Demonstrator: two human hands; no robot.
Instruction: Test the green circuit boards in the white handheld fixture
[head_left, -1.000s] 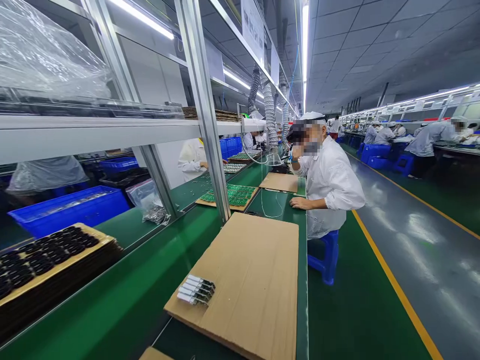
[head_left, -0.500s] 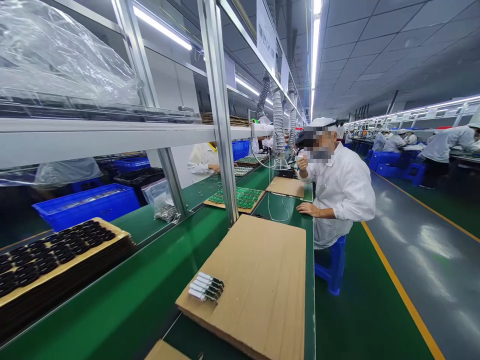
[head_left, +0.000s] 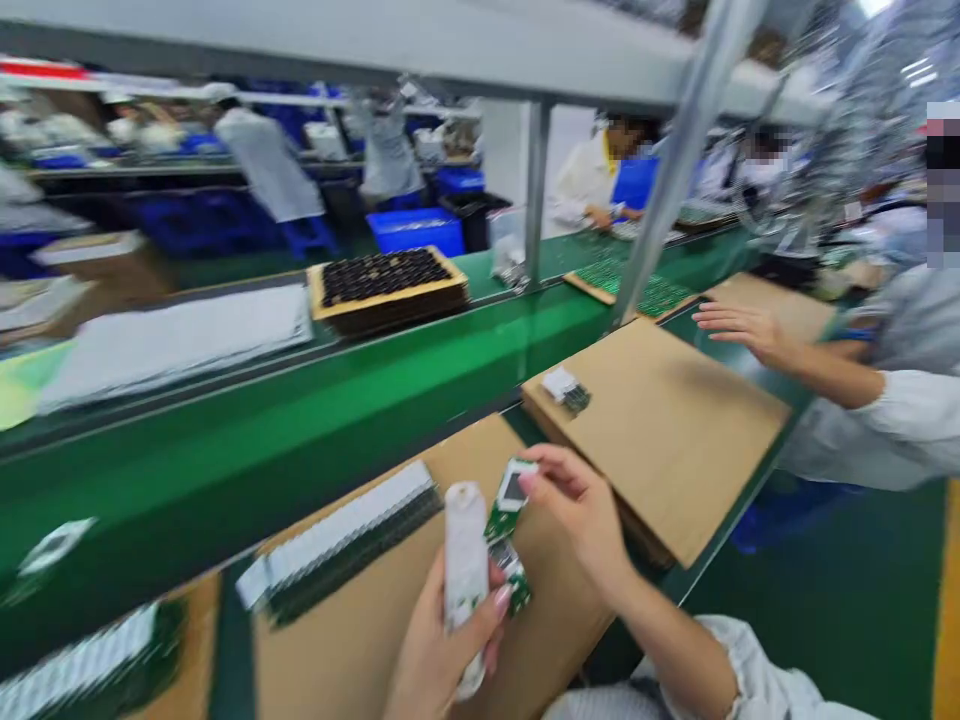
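Note:
In the head view my left hand (head_left: 450,640) is closed around a long white plastic casing (head_left: 466,545), held upright. My right hand (head_left: 581,510) pinches a small green circuit board (head_left: 508,498) with a white-framed dark square, just right of the casing. A second green-and-silver board part (head_left: 511,572) shows below it, by my left fingertips; whether the two are joined I cannot tell. Under my hands lies a cardboard sheet (head_left: 360,640). On it a long row of white-and-green boards (head_left: 352,535) stands packed side by side.
Another cardboard stack (head_left: 667,430) at the right carries a small group of boards (head_left: 568,388). A co-worker's hand (head_left: 742,328) reaches over its far edge. A green conveyor belt (head_left: 225,450) runs alongside, with a white-framed part (head_left: 58,545) on it. A metal post (head_left: 675,160) rises behind.
The view has swung left and down, with motion blur. Both my hands have come into sight with the casing and board. The co-worker's hand now stretches toward the cardboard stack.

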